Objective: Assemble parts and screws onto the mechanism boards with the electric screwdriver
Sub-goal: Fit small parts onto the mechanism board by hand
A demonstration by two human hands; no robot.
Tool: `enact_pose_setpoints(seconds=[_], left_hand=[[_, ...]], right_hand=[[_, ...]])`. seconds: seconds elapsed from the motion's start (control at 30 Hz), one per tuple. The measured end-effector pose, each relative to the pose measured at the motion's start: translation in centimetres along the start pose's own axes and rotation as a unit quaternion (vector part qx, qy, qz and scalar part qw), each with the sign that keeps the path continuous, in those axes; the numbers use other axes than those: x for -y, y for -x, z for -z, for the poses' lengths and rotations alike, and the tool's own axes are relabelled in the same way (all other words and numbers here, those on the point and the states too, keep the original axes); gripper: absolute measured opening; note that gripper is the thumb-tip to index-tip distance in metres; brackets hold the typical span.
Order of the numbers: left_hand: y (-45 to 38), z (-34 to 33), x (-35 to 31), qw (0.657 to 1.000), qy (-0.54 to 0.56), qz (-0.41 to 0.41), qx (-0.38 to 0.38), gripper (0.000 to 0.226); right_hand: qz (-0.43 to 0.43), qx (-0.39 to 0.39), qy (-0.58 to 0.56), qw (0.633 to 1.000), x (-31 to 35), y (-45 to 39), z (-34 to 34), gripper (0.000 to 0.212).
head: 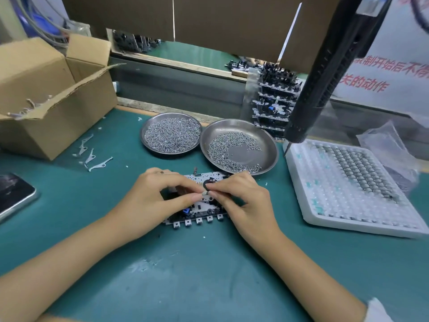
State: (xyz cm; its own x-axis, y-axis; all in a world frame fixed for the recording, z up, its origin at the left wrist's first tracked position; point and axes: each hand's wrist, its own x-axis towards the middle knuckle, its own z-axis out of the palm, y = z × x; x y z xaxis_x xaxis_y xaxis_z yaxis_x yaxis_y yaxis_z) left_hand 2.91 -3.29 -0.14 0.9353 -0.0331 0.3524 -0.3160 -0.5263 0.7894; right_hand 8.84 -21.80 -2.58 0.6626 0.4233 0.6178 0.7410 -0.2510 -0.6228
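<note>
Far left edge of the frame: phone (14, 196) lying flat on the green bench (209, 275). Upper left: open cardboard box (46, 89), with loose metal levers (92, 156) scattered on the mat just below its right corner. Centre: left hand (153, 198) resting over the mechanism board (197, 214), fingers curled, thumb and forefinger pinching a small metal part (204, 194) at the board's middle. Directly beside it, right hand (241, 201), fingers likewise curled and pinching at the same spot, fingertips of both hands nearly touching. Board flat on the bench, its row of metal tabs facing the lower edge of the frame. Above the hands: two steel dishes touching each other, the left dish (170, 134) heaped with screws, the right dish (239, 147) holding a thinner crescent of them. Upper right: electric screwdriver (325, 77) hanging tilted, unheld, tip down just above the corner of a white parts tray (348, 189). Behind it, a stack of boards (274, 101).
</note>
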Motion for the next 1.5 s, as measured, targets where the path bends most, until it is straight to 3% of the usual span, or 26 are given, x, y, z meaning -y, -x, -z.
enact_pose_setpoints(seconds=[0.17,0.4,0.5,0.7,0.93,1.27,1.5], left_hand=[[-0.2,0.1,0.0,0.995,0.051,0.076,0.049,0.004],[-0.5,1.0,0.1,0.988,0.080,0.105,0.081,0.016],[-0.6,0.9,0.2,0.987,0.074,0.113,0.090,0.008],[-0.6,1.0,0.0,0.984,0.082,0.121,0.099,0.016],[-0.6,0.8,0.1,0.985,0.067,0.131,0.090,0.008],[-0.4,0.5,-0.2,0.991,0.045,0.087,0.096,0.017],[-0.4,0.5,-0.1,0.990,0.052,0.093,0.094,0.019]], right_hand=[[-0.004,0.014,-0.018,1.000,-0.1,0.3,0.0,0.013],[0.022,0.024,-0.016,0.999,0.1,0.5,0.1,0.017],[0.033,0.032,-0.003,0.999,0.2,0.5,0.2,0.018],[0.029,0.041,-0.003,0.999,0.3,0.6,0.3,0.022],[0.006,0.059,-0.008,0.998,0.6,0.5,0.4,0.022],[-0.054,0.070,-0.026,0.996,0.9,0.4,0.6,0.025],[0.014,0.093,0.059,0.994,0.8,1.0,0.7,0.010]])
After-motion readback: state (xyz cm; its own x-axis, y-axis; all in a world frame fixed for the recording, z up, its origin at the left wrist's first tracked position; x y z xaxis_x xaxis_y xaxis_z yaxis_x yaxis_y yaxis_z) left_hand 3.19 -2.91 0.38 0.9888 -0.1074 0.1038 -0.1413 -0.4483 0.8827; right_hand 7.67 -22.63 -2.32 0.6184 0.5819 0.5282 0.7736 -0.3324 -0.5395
